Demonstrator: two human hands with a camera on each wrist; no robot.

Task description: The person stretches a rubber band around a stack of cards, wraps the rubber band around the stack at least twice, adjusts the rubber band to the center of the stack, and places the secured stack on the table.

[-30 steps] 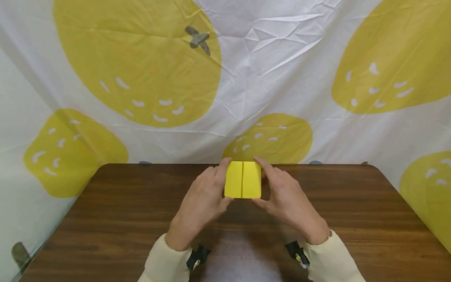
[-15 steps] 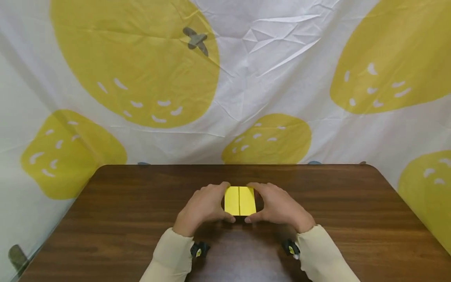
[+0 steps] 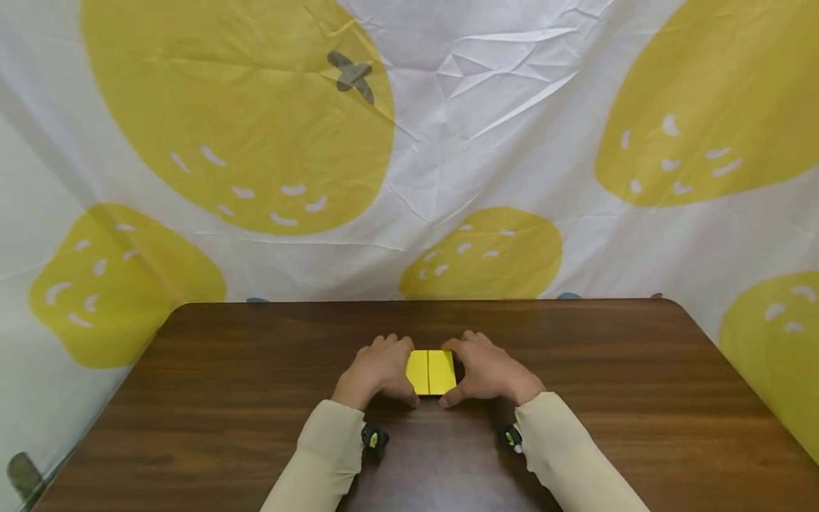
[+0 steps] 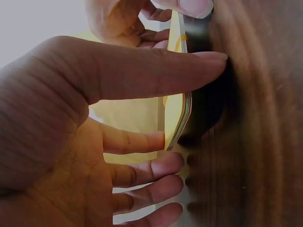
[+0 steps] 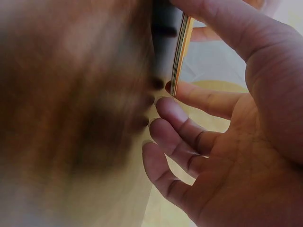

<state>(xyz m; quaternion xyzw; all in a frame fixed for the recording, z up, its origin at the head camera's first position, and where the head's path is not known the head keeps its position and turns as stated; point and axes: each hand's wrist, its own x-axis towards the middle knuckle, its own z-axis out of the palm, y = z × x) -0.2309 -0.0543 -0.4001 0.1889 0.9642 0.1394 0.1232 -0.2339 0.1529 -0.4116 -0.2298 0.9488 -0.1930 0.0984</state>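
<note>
A flat yellow folded paper square (image 3: 441, 371) with a straight seam down its middle lies level between both hands, close over the table. My left hand (image 3: 379, 371) pinches its left side, thumb at the near edge and index finger at the far one. The right hand (image 3: 491, 371) grips the right side in the same way. In the left wrist view the paper (image 4: 175, 116) shows several thin layers along its edge, with a dark shadow beneath. Coloured layers also line the paper's edge (image 5: 180, 56) in the right wrist view. The other fingers extend past it, loosely bent.
The dark wood-grain table (image 3: 243, 398) spreads around the hands. Behind it hangs a white cloth (image 3: 422, 171) printed with large yellow fruit. Small black wrist devices (image 3: 375, 438) sit at the pale sleeves (image 3: 326, 448).
Both hands have brought the yellow paper square down and toward the person, close to the table. It leans flatter and looks smaller in the head view. Both hands keep their hold.
</note>
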